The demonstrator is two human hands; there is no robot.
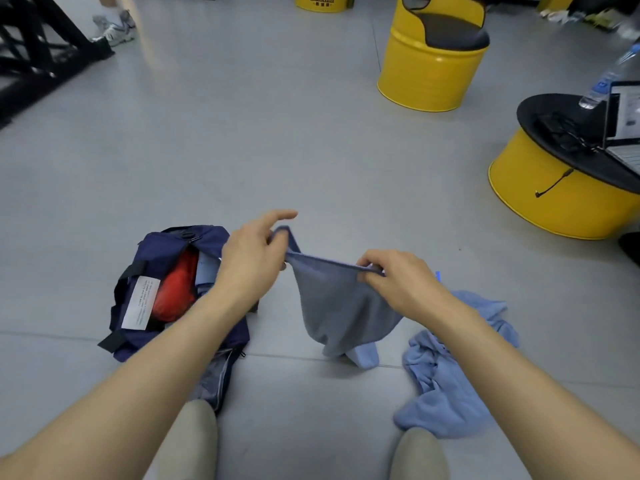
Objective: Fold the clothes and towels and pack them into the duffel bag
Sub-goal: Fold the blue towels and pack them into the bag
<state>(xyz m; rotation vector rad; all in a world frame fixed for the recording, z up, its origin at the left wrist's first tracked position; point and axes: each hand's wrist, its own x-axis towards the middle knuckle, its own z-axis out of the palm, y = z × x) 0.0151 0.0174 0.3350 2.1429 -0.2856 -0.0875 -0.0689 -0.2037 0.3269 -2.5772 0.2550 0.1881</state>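
Currently, in the head view, a grey towel [339, 306] is held up just right of the duffel bag [162, 247], its top edge pinched at either end by the left hand [251, 261] and the right hand [398, 282]. Folding is judged barely begun. Next, the ends would likely need to be brought together, and the towel packed into the open bag beside a red bundle [176, 292].

Casual workspace: grey floor [242, 150], yellow drum seats [433, 64], laptop [623, 126].

A yellow drum seat [429, 74] stands on the floor [242, 150]. A laptop [625, 112] and a bottle [604, 81] sit at the right edge of a drum table [561, 206].
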